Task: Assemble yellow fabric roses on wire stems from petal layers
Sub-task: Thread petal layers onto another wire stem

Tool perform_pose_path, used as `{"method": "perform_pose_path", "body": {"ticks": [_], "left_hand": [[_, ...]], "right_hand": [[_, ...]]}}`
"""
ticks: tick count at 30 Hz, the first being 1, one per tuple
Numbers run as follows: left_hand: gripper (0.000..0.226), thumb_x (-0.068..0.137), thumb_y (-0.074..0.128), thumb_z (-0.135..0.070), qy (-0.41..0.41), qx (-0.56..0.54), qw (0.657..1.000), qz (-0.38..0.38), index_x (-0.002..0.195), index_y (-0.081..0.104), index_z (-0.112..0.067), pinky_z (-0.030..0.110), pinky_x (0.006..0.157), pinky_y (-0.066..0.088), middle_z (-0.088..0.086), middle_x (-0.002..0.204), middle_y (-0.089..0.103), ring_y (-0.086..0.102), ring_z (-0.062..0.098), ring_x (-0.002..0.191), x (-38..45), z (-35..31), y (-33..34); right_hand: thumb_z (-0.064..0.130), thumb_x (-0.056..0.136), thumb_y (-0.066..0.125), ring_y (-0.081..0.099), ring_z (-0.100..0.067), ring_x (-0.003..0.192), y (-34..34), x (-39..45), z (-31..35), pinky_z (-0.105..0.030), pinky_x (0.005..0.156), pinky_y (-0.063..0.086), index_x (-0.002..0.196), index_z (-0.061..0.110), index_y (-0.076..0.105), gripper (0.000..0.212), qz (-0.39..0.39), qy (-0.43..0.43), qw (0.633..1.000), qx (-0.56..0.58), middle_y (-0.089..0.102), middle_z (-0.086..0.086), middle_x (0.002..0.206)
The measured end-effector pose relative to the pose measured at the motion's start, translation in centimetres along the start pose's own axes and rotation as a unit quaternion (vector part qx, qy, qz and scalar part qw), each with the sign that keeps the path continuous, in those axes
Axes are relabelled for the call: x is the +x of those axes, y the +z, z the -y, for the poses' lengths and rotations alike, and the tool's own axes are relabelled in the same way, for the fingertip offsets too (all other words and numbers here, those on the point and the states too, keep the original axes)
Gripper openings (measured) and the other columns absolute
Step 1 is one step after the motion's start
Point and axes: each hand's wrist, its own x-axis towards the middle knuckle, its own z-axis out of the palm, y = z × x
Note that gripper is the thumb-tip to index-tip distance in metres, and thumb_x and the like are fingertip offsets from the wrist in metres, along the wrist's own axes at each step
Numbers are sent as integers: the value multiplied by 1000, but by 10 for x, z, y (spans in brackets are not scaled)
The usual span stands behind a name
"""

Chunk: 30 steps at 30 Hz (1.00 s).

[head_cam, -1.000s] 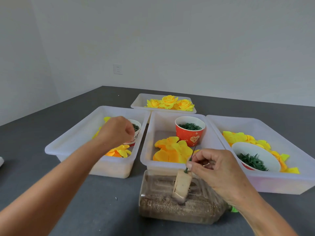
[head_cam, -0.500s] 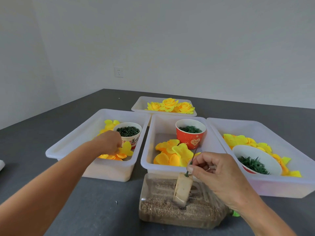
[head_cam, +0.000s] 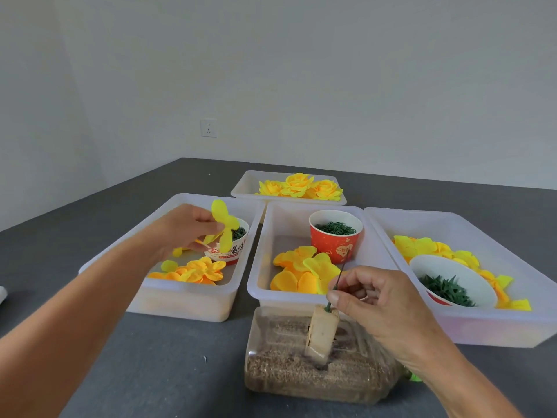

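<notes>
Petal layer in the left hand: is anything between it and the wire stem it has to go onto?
Nothing visible. The left hand pinches the petal layer above the left bin; the right hand holds the wire stem upright in its block. Only open air above the middle bin lies between.

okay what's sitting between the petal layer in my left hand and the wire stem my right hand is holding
In the head view, between the petal layer and the wire stem lie the left bin's rim, a strip of dark table, and the middle bin's orange-yellow petals.
</notes>
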Motion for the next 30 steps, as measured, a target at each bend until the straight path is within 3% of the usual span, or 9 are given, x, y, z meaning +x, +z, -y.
{"method": "perform_pose_path", "body": {"ticks": [4,9,15,18,23,27,30], "left_hand": [[18,90,55,-2,38,-154,986,50,78,68,-10,24,66,56,4,70,69,66,15,64,-10,-21,6],[9,82,58,-3,94,-199,972,80,84,66,-6,26,70,56,4,73,70,66,16,67,-25,-46,20],[13,69,62,-14,149,-217,953,149,77,71,-12,24,65,57,5,75,71,67,17,67,-50,-72,39],[13,71,60,-13,165,-233,941,184,75,73,-13,24,62,55,6,75,71,67,18,67,-59,-81,49],[19,73,60,-13,186,-231,932,210,89,66,-4,24,63,53,6,77,70,66,17,68,-67,-92,62],[29,70,64,-11,218,-211,934,187,98,66,-3,25,67,53,10,88,70,66,15,73,-70,-96,67],[32,67,70,-6,255,-201,936,138,98,68,-4,27,72,55,15,92,71,68,19,79,-75,-98,71]], "right_hand": [[18,70,79,63,-10,72,-1,-1,4,-33,72,55,76,20,72,11,16,8,1000,11,70,5,75],[49,52,74,65,-8,81,-17,1,8,-19,71,53,87,23,75,44,14,18,996,90,73,6,85],[54,58,67,65,-2,74,-32,16,28,-22,68,48,83,34,76,33,-58,-33,984,168,74,3,84],[51,60,66,65,-1,74,-34,26,45,-18,65,53,80,27,77,33,-54,-58,984,159,74,5,84],[38,62,71,70,-6,79,-31,41,66,-20,71,52,88,19,73,32,-20,-69,984,165,75,3,84],[21,57,77,71,-14,74,-29,43,71,-22,63,54,85,14,73,30,-3,-84,976,201,75,-4,81],[5,62,80,69,-10,70,-30,42,69,-20,60,54,80,20,73,25,-33,-123,976,175,74,2,75]]}}
